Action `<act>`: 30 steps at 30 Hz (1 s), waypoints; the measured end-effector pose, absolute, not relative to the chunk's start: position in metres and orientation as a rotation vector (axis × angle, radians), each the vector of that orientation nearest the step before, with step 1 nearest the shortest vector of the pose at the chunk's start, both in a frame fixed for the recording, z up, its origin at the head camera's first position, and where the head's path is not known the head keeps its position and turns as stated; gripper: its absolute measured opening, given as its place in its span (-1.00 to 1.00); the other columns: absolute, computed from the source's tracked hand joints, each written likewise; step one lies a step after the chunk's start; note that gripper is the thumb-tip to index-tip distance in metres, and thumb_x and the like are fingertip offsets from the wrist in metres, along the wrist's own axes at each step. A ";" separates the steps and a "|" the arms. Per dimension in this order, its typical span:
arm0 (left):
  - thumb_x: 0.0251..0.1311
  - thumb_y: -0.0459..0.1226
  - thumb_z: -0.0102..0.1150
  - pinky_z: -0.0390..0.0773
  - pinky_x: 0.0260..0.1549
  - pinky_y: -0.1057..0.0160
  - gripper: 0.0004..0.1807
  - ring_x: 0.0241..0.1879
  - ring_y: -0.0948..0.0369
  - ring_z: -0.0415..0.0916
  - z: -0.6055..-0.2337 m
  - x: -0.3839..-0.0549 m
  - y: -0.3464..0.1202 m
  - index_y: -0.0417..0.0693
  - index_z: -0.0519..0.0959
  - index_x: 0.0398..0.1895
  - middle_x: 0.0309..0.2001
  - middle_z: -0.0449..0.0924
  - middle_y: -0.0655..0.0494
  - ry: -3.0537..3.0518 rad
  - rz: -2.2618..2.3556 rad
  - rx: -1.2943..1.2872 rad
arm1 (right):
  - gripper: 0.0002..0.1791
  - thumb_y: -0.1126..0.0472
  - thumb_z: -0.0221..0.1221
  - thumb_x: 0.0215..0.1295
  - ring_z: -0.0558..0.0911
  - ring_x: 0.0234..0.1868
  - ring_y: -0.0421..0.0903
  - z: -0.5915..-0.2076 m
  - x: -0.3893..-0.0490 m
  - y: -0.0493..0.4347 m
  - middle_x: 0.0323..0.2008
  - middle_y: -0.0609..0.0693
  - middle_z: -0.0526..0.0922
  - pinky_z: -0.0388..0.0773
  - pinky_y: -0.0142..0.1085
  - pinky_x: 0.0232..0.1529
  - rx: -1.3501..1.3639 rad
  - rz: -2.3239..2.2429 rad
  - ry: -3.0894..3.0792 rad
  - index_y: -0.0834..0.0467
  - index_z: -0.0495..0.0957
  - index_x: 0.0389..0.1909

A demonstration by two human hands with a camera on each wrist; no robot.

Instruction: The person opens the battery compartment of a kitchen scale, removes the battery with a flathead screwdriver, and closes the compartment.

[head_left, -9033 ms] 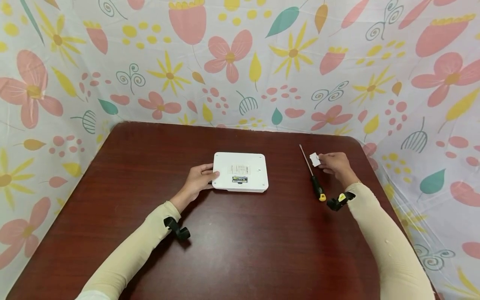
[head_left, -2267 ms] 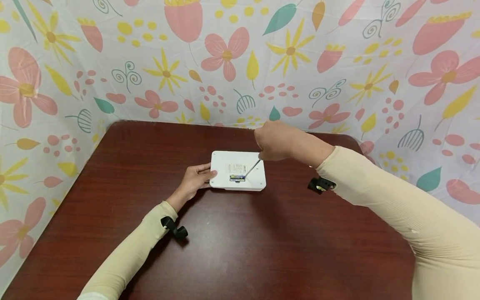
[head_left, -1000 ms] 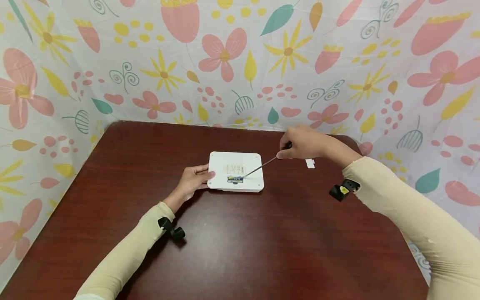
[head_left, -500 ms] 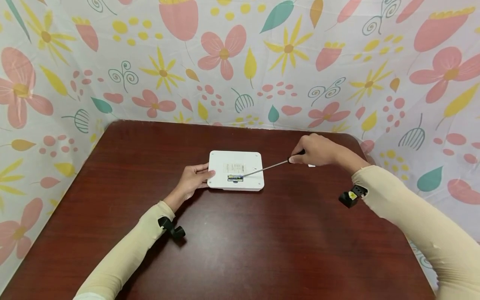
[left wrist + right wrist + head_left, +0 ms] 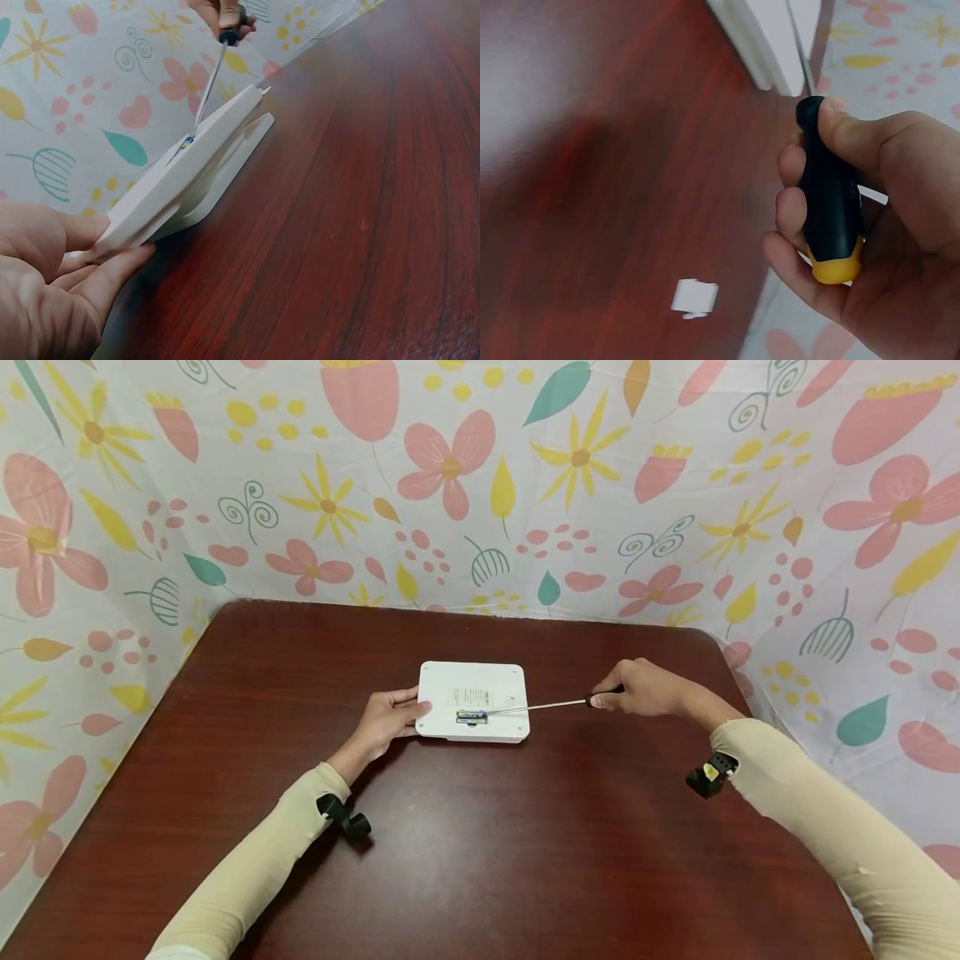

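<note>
Between the left hand's [image 5: 386, 722] thumb and fingers sits one edge of a flat white device [image 5: 472, 678], pinched with the thumb on its upper face and the fingers beneath. Just beyond that thumb, on the same face, are a printed label [image 5: 471, 697] and, nearer the person, an open battery slot [image 5: 471, 722] with at least one battery [image 5: 472, 717] showing in it. Across the device from these fingers, the right hand [image 5: 645, 687] has its fingers curled round the dark handle of a screwdriver [image 5: 830, 195], the thumb pressed near the neck and the yellow end toward the palm. From the right fingers the metal shaft [image 5: 555, 704] runs low over the device to the near end of the battery; whether the tip touches it is hard to tell at this size. Apart from the right fingers, a small white piece [image 5: 695, 297] lies on the desk [image 5: 450, 843]. Beyond both sets of fingers, past the desk's far edge, hangs a white cloth [image 5: 480, 539] printed with flowers and leaves.
</note>
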State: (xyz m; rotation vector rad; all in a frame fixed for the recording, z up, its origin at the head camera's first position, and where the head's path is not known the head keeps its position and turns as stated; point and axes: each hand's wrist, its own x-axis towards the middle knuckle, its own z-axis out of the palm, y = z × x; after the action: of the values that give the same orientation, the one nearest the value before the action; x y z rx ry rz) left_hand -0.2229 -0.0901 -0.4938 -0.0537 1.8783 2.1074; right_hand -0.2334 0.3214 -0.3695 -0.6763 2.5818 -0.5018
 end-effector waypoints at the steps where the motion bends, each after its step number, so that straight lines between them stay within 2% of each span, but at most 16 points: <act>1: 0.37 -0.45 0.24 0.76 -0.25 0.21 -0.43 -0.21 0.21 0.72 -0.494 -0.223 -0.090 -0.35 0.38 0.41 0.21 0.54 -0.42 1.879 2.107 -0.052 | -0.71 0.14 0.22 0.49 0.61 -0.42 -0.15 -0.374 -0.233 0.324 -0.22 0.01 0.77 0.58 -0.26 -0.34 -0.668 -0.522 2.573 0.21 0.74 0.05; 6: 0.37 -0.44 0.23 0.76 -0.24 0.21 -0.44 -0.20 0.21 0.72 -0.495 -0.224 -0.091 -0.36 0.38 0.41 0.20 0.53 -0.43 1.875 2.108 -0.038 | -0.66 0.14 0.20 0.51 0.71 -0.29 0.03 -0.387 -0.231 0.330 -0.13 0.12 0.76 0.68 -0.24 -0.29 -0.619 -0.591 2.540 0.28 0.68 0.12; 9: 0.37 -0.44 0.23 0.76 -0.24 0.22 -0.44 -0.21 0.21 0.71 -0.495 -0.224 -0.092 -0.37 0.38 0.41 0.20 0.53 -0.44 1.871 2.110 -0.037 | -0.65 0.14 0.20 0.51 0.73 -0.27 0.04 -0.392 -0.232 0.331 -0.12 0.13 0.77 0.71 -0.20 -0.26 -0.627 -0.600 2.543 0.30 0.68 0.11; 17: 0.37 -0.43 0.25 0.75 -0.24 0.23 -0.45 -0.24 0.23 0.71 -0.496 -0.225 -0.090 -0.36 0.40 0.40 0.15 0.59 -0.39 1.875 2.100 -0.047 | -0.68 0.14 0.23 0.49 0.57 -0.44 -0.13 -0.404 -0.235 0.334 -0.30 0.05 0.77 0.52 -0.20 -0.18 -0.621 -0.566 2.545 0.25 0.71 0.09; 20: 0.37 -0.44 0.25 0.76 -0.25 0.22 -0.46 -0.25 0.23 0.71 -0.495 -0.225 -0.090 -0.36 0.41 0.39 0.14 0.60 -0.40 1.882 2.096 -0.050 | -0.68 0.14 0.24 0.47 0.57 -0.44 -0.11 -0.408 -0.237 0.335 -0.23 0.05 0.78 0.52 -0.20 -0.17 -0.626 -0.572 2.544 0.23 0.72 0.08; 24: 0.37 -0.44 0.24 0.76 -0.26 0.22 -0.46 -0.25 0.23 0.71 -0.495 -0.224 -0.091 -0.37 0.41 0.39 0.12 0.61 -0.39 1.885 2.099 -0.043 | -0.67 0.13 0.26 0.45 0.66 -0.34 -0.05 -0.413 -0.241 0.336 0.01 0.14 0.75 0.55 -0.23 -0.28 -0.626 -0.594 2.540 0.23 0.71 0.09; 25: 0.37 -0.45 0.24 0.76 -0.26 0.22 -0.46 -0.25 0.23 0.71 -0.494 -0.224 -0.090 -0.37 0.41 0.39 0.11 0.62 -0.39 1.884 2.102 -0.041 | -0.67 0.12 0.27 0.45 0.68 -0.31 -0.06 -0.414 -0.241 0.336 0.04 0.16 0.74 0.58 -0.20 -0.25 -0.630 -0.591 2.542 0.22 0.71 0.09; 27: 0.37 -0.45 0.24 0.76 -0.26 0.22 -0.47 -0.26 0.23 0.71 -0.494 -0.224 -0.090 -0.37 0.41 0.38 0.10 0.63 -0.38 1.878 2.104 -0.043 | -0.67 0.12 0.28 0.43 0.72 -0.23 -0.07 -0.416 -0.243 0.336 0.09 0.17 0.71 0.65 -0.08 -0.02 -0.643 -0.580 2.552 0.21 0.72 0.09; 30: 0.37 -0.46 0.23 0.76 -0.26 0.21 -0.47 -0.26 0.23 0.71 -0.493 -0.224 -0.090 -0.36 0.42 0.38 0.11 0.62 -0.38 1.874 2.104 -0.054 | -0.67 0.11 0.29 0.41 0.75 -0.11 -0.08 -0.418 -0.245 0.336 0.09 0.15 0.72 0.57 0.11 0.19 -0.657 -0.552 2.570 0.17 0.72 0.09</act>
State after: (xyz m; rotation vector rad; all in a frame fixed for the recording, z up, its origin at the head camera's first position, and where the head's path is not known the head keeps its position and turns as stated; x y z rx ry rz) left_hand -0.2239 -0.0899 -0.4927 -0.0538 1.8739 2.1043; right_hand -0.2450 0.3361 -0.4177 -0.6571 2.5701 -0.5519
